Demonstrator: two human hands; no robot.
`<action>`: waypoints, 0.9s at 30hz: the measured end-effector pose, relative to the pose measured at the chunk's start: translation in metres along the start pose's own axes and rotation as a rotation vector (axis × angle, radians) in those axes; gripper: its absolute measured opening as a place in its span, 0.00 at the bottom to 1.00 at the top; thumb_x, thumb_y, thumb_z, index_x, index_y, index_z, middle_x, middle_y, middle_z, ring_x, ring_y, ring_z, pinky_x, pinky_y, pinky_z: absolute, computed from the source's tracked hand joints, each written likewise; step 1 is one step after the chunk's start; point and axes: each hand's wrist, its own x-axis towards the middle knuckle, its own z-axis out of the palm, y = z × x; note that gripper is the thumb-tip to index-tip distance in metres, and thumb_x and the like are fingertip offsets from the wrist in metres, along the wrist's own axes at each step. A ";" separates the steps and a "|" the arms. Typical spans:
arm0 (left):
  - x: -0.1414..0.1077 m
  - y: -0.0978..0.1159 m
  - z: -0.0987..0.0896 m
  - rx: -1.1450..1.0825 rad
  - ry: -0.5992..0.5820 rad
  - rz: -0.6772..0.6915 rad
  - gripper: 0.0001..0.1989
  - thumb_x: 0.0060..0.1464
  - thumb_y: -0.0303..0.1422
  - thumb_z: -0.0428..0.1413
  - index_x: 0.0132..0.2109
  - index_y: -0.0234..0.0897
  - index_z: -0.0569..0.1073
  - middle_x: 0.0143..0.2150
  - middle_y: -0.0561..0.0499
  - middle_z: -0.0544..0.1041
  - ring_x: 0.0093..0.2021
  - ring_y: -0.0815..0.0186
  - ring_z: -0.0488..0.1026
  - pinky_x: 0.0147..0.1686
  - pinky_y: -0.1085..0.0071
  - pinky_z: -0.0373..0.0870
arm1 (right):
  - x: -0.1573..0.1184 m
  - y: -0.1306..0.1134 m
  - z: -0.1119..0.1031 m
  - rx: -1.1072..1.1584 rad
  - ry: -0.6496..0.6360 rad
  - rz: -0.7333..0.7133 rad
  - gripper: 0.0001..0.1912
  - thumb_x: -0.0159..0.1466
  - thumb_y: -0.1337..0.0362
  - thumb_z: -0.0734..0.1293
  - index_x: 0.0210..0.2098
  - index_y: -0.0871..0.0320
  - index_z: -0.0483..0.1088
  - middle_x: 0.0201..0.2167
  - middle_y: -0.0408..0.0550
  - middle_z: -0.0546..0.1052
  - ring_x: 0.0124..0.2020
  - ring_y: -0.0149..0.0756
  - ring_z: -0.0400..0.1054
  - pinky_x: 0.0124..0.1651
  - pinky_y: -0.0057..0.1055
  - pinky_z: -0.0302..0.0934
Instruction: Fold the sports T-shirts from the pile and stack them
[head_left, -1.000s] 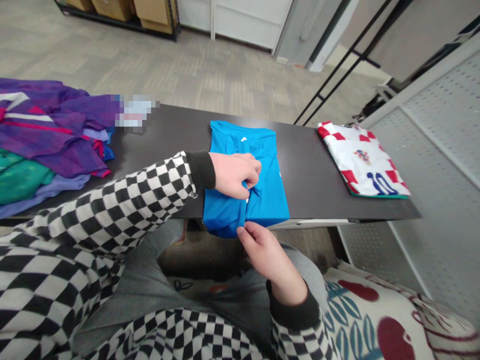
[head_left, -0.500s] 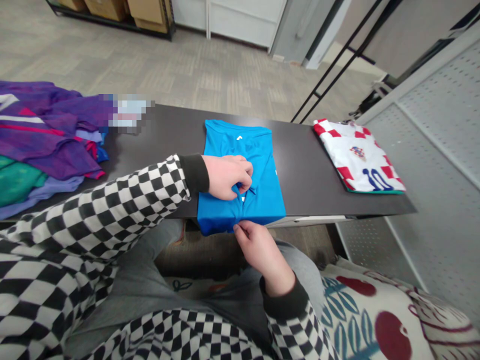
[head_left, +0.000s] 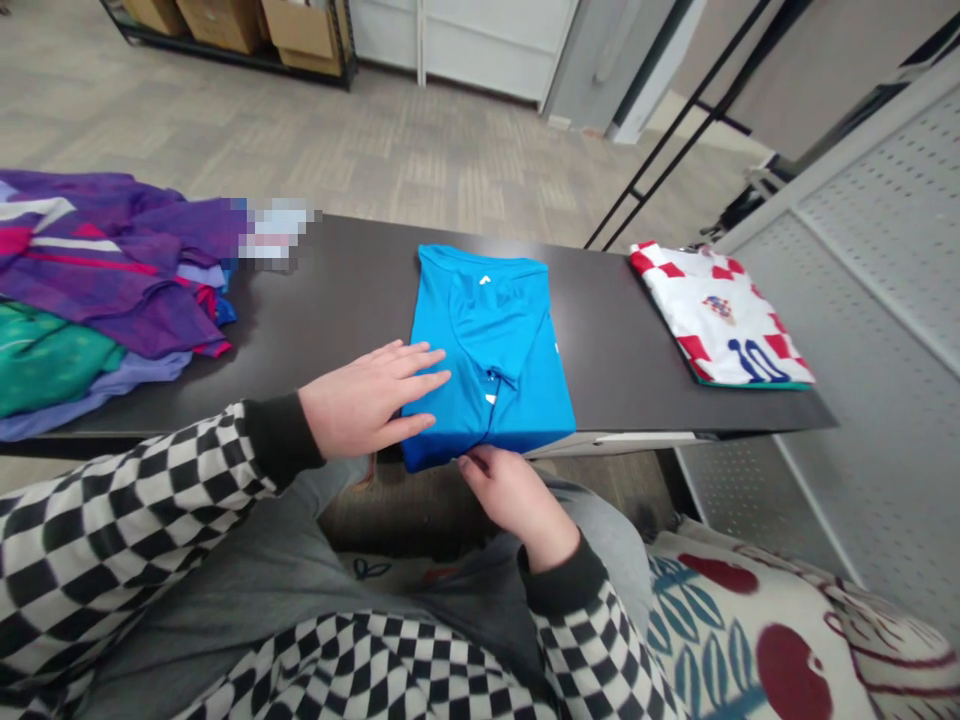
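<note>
A bright blue shirt (head_left: 480, 320) lies partly folded on the dark table, with a small white mark near its far end and its near end hanging over the table's front edge. My left hand (head_left: 367, 398) is open, its fingers stretched over the shirt's left side. I cannot tell how firmly they touch the cloth. At the front edge, my right hand (head_left: 514, 495) pinches the hanging part of the shirt between thumb and fingers; some fingertips are hidden.
On the left of the dark table (head_left: 330, 290) lies a loose pile of purple, green and lilac shirts (head_left: 127, 270). A folded red-and-white checked shirt (head_left: 724, 310) rests at the right end. Beyond it stands a grey perforated panel (head_left: 862, 260). A patterned cushion or cloth (head_left: 750, 620) is at lower right.
My left hand has let go of the shirt's middle, moved left and towards me, and spread its fingers. The right hand stays at the front edge, shifted slightly left.
</note>
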 end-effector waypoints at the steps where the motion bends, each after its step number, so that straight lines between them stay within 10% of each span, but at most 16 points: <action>1: -0.003 -0.001 0.000 0.009 -0.002 -0.009 0.33 0.78 0.49 0.48 0.81 0.43 0.66 0.86 0.40 0.57 0.86 0.46 0.54 0.84 0.43 0.50 | 0.002 0.000 0.002 -0.017 -0.021 -0.002 0.16 0.80 0.56 0.66 0.45 0.55 0.85 0.44 0.55 0.88 0.44 0.43 0.82 0.44 0.33 0.63; 16: 0.005 0.027 0.016 0.109 -0.038 -0.038 0.45 0.71 0.52 0.59 0.85 0.38 0.56 0.88 0.34 0.47 0.87 0.38 0.47 0.83 0.36 0.44 | 0.026 0.010 0.023 -0.089 -0.124 0.024 0.19 0.81 0.55 0.66 0.58 0.58 0.85 0.58 0.59 0.87 0.59 0.48 0.82 0.58 0.34 0.69; 27: 0.004 0.025 0.023 0.106 -0.019 -0.063 0.46 0.68 0.45 0.62 0.86 0.43 0.54 0.89 0.37 0.46 0.87 0.41 0.46 0.83 0.38 0.42 | 0.030 0.029 0.038 -0.240 0.049 0.075 0.16 0.78 0.60 0.68 0.44 0.55 0.89 0.45 0.56 0.89 0.46 0.44 0.84 0.46 0.31 0.66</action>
